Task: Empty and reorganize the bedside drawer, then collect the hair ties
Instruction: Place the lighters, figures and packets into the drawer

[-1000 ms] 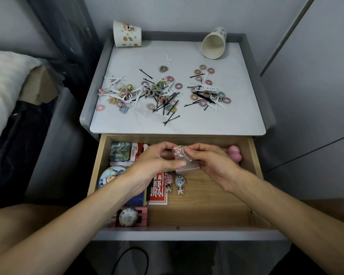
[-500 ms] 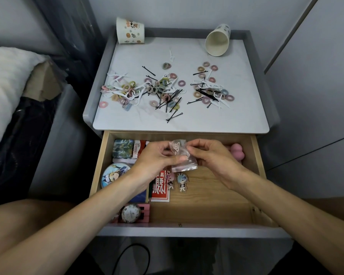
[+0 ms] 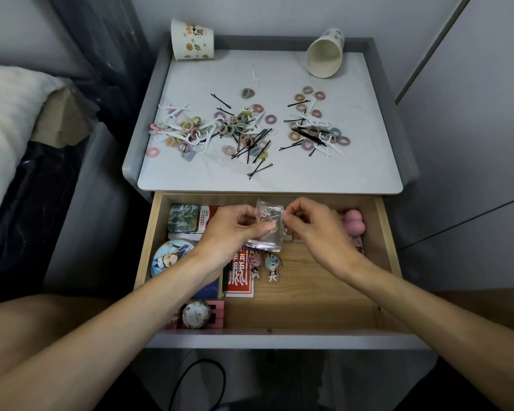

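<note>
Left hand pinched a small clear plastic bag at its left side, thumb over the front, other fingers curled behind. Right hand pinched the bag's top right corner with curled fingertips. Bag contents too faint to tell. Both hands and the bag hung over the back half of the open drawer.

In the drawer:
- back left corner: a picture tin
- left side: a round badge
- middle: a red packet with 2 figure charms just right of it
- front left corner: a round item on a pink base
- back right corner: a pink blob-shaped item
- right half of the floor: bare wood

Beyond the drawer's back edge, the nightstand top held the hair ties, scattered in 3 loose clusters and mixed with black bobby pins and white floss picks. None of the ties were in a container. Farthest from the drawer, 2 paper cups lay on their sides: the left cup and the right cup, the latter with its mouth facing the drawer and nothing visible inside.
</note>
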Tool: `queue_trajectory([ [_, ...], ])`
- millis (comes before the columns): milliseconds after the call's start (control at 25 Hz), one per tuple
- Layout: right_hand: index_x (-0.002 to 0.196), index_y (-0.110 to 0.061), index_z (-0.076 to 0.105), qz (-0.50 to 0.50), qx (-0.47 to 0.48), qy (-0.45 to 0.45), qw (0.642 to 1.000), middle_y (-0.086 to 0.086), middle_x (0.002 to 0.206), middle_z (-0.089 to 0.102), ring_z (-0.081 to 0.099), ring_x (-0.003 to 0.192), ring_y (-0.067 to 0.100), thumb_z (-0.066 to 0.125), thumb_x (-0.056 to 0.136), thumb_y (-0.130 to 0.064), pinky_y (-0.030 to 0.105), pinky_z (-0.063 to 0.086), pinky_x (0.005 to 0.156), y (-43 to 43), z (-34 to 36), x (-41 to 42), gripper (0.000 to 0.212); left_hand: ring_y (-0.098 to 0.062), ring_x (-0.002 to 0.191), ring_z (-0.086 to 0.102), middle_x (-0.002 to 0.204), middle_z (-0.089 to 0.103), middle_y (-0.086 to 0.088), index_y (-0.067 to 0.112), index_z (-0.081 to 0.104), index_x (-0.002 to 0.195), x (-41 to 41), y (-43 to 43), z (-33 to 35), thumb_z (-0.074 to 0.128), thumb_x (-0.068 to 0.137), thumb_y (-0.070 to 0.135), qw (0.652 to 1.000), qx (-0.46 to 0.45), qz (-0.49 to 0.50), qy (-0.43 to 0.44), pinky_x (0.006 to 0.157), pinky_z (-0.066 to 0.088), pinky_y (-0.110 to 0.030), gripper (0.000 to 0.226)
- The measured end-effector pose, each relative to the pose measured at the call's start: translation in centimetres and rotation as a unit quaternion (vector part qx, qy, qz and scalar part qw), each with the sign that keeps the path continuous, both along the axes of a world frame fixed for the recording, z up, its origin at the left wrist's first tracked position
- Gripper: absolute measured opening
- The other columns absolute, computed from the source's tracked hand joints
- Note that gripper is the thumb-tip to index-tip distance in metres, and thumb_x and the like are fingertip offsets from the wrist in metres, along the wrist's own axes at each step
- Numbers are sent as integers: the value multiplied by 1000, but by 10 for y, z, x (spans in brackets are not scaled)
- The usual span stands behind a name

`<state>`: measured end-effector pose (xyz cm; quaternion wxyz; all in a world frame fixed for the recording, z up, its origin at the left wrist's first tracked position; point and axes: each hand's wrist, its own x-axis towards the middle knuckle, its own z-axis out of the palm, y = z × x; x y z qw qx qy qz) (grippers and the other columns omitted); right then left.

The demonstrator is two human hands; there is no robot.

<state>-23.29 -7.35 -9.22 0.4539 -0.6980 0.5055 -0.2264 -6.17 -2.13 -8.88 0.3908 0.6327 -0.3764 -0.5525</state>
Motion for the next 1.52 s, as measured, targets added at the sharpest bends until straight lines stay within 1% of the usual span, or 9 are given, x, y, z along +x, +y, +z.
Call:
queue_trajectory([
  [120,94,-13,63,7,90,-84,992,1,87,70,66,81,15,60,95,-14,31,53,74,0,-1,-1,3,-18,88,72,91,76,-4,13,71,94,1,0,2,78,79,16,1000,-7,2,-11,84,53,-31,17],
  [240,105,-13,67,23,161,-142,976,-1,96,73,68,88,9,65,94,-19,20,51,74,-3,1,-2,13,-17,86,73,90,76,-2,14,73,92,0,1,3,78,79,16,1000,-15,-20,-19,76,54,-25,14],
  [520,69,-22,67,-28,8,-42,999,-5,67,71,66,63,6,80,78,-29,28,55,64,-3,5,-4,17,-22,78,71,85,76,-9,7,76,91,0,3,5,71,86,15,1000,6,22,20,72,57,-28,11],
  [720,66,-25,62,39,8,-48,998,-10,64,68,59,60,0,80,72,-33,23,49,61,-1,8,-3,20,-19,83,67,95,74,-12,6,74,99,2,1,5,73,76,30,994,55,-18,96,82,53,-35,33],
  [800,66,-23,63,55,-10,-26,998,-11,62,67,54,57,-2,81,73,-35,15,43,58,-1,8,-4,23,-15,79,66,89,74,-7,11,75,90,1,1,4,74,74,31,995,49,-13,82,79,51,-33,26],
  [920,67,-18,65,85,-28,20,996,-5,61,66,54,56,8,75,75,-48,22,45,59,-1,4,-5,32,-14,75,67,83,74,-5,12,74,84,1,3,4,74,80,25,996,41,19,71,75,50,-30,14],
  [1040,69,-18,66,76,44,-42,995,1,66,69,65,64,22,72,75,-51,36,54,68,-5,1,-6,34,-13,73,67,86,74,-7,5,72,90,4,1,6,75,78,26,997,41,39,60,69,52,-24,24],
  [1280,82,-11,69,62,153,-133,977,1,74,70,64,69,10,72,78,-34,25,51,69,-6,-1,-5,24,-13,68,66,81,72,-6,9,70,80,5,0,9,79,73,22,989,60,77,107,62,54,-23,18],
  [1520,98,-3,60,-10,231,-195,953,12,92,74,72,81,22,63,95,-19,30,57,72,6,-5,0,16,-16,64,66,78,71,-9,10,63,75,-3,2,3,76,81,25,990,63,109,68,59,54,-25,21],
])
